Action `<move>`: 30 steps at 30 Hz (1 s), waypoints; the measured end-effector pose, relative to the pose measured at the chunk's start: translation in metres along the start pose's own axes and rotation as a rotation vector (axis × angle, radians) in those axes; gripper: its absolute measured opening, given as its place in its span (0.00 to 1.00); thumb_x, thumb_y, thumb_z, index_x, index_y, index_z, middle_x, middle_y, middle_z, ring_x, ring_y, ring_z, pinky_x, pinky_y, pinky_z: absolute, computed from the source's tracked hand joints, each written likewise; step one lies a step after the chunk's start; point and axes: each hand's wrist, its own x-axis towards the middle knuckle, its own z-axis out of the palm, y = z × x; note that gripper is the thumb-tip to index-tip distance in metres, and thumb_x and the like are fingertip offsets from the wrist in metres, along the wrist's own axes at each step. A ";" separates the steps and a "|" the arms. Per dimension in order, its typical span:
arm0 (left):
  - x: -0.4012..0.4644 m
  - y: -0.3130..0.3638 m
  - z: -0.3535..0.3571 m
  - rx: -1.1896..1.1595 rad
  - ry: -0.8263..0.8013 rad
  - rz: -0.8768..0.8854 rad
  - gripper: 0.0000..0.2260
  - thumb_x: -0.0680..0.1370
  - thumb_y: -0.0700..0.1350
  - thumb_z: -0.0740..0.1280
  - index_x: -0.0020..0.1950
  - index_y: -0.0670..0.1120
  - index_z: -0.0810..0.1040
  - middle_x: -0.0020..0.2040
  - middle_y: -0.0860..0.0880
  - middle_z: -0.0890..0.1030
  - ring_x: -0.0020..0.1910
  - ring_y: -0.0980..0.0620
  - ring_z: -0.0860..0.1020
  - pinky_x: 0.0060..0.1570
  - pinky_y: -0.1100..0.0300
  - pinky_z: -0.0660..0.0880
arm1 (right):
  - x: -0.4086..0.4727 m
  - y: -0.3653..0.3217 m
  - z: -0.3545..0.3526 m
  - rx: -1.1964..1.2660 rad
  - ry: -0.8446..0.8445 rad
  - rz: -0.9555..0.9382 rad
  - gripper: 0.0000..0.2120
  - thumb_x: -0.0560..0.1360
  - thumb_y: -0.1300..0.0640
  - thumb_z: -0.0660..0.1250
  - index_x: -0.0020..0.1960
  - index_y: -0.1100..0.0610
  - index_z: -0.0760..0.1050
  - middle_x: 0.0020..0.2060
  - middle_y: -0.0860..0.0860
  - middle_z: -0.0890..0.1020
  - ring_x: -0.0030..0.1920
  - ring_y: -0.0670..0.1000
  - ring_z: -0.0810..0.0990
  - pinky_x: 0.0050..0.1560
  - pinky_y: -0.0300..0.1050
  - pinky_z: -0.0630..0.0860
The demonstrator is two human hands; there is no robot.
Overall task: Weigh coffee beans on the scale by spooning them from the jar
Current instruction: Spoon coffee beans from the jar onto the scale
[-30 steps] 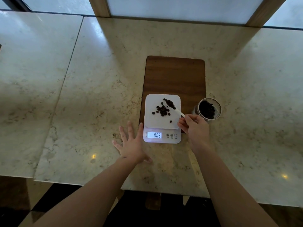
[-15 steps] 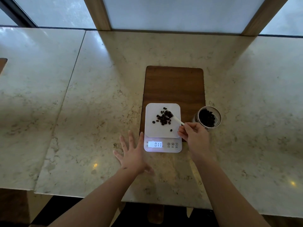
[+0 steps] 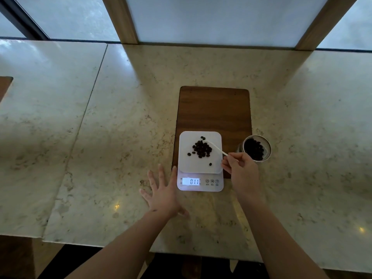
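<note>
A white digital scale (image 3: pixel 185 164) sits at the near end of a wooden board; its lit display reads 011. A pile of dark coffee beans (image 3: pixel 202 149) lies on its platform, with a few strays around it. My right hand (image 3: pixel 240 170) pinches the handle of a thin white spoon (image 3: pixel 218 150), whose bowl rests at the pile's upper right edge. A glass jar (image 3: pixel 267 147) with beans inside stands just right of the board, behind my right hand. My left hand (image 3: pixel 163 193) lies flat on the marble, fingers spread, just left of the scale.
The dark wooden board (image 3: pixel 214 109) stretches away behind the scale. The marble counter (image 3: pixel 100 148) has a seam on the left and its front edge close to me. Window frames rise at the back. A brown object (image 3: pixel 4 85) shows at the far left edge.
The spoon was emptied onto the scale: the pile grew and the display rose from 003 to 011. My head tilted up, so everything sits lower in view. My left hand stayed put.
</note>
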 end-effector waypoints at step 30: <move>0.006 -0.003 0.005 0.021 -0.008 -0.001 0.74 0.53 0.68 0.82 0.65 0.65 0.15 0.67 0.51 0.12 0.66 0.40 0.14 0.64 0.21 0.34 | -0.027 0.002 0.002 0.018 0.121 -0.078 0.02 0.79 0.59 0.68 0.50 0.55 0.80 0.43 0.52 0.87 0.44 0.47 0.87 0.47 0.46 0.84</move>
